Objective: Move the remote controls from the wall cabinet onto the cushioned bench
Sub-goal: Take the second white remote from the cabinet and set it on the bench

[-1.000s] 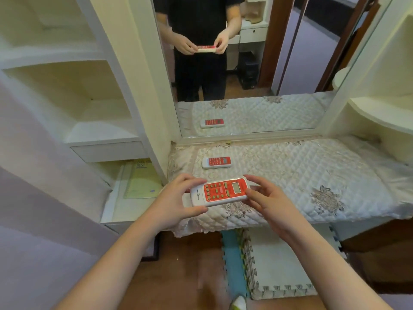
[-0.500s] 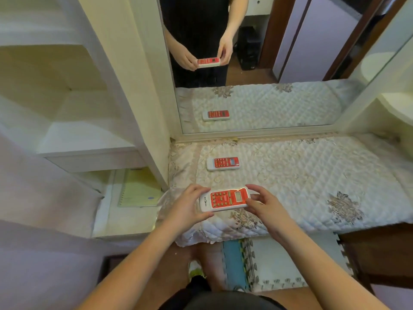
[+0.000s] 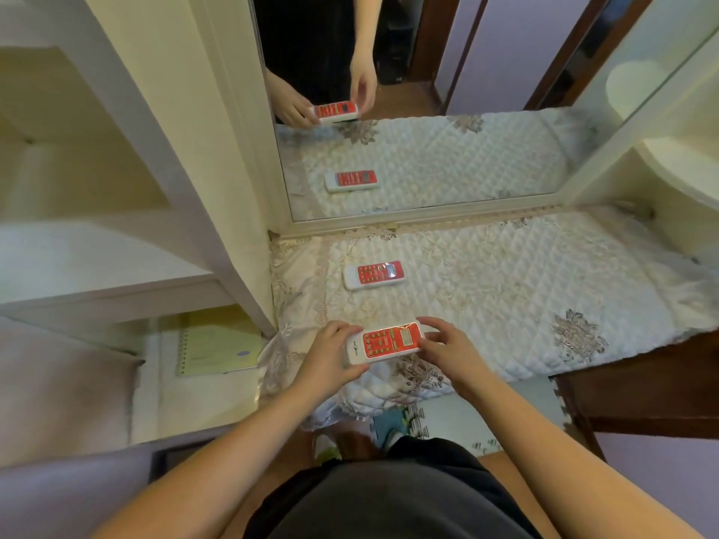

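Both hands hold one red-and-white remote (image 3: 385, 343) by its ends at the cushioned bench's (image 3: 505, 289) front-left edge: left hand (image 3: 328, 357) grip closed on its white end, right hand (image 3: 443, 352) on the other. A second remote (image 3: 374, 275) lies farther back, near the mirror (image 3: 428, 165).

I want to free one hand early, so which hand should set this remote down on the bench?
Probably left: the left hand wraps the held remote's end, while the right hand only fingertips the other.
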A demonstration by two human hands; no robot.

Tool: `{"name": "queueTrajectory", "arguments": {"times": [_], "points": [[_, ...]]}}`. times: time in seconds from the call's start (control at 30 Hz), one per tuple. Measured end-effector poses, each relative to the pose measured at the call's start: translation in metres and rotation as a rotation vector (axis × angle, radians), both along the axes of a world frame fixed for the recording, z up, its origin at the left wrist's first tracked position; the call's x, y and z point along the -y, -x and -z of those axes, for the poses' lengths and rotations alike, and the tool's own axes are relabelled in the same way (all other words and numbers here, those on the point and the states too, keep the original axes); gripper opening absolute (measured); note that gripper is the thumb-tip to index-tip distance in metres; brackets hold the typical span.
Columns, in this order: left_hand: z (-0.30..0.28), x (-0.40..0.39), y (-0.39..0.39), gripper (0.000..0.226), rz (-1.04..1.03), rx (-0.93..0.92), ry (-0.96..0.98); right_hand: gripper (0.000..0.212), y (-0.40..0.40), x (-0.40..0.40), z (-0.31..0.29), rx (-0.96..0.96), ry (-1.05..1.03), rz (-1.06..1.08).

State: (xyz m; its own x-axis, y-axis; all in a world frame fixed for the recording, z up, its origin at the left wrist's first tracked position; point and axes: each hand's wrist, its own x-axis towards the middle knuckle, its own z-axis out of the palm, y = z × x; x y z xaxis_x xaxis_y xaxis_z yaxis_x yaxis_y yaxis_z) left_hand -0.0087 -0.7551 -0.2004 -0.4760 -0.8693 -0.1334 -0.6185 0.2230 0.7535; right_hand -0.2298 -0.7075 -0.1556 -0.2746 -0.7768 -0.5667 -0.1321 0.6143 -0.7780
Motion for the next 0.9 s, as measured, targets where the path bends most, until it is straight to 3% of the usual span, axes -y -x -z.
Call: {"name": "queueTrajectory", "arguments": {"times": [0.37,0.9], "points": [[0.025,0.008,0.024,0.062,-0.018,0.101,-0.021,0.045,0.026,0.021,0.032,-0.053,-0.166,-0.164],[0.039,0.005,0.037,0.066,-0.095,0.203,-0.054,0.041,0.048,0.035,0.056,-0.058,-0.226,-0.305]]}}
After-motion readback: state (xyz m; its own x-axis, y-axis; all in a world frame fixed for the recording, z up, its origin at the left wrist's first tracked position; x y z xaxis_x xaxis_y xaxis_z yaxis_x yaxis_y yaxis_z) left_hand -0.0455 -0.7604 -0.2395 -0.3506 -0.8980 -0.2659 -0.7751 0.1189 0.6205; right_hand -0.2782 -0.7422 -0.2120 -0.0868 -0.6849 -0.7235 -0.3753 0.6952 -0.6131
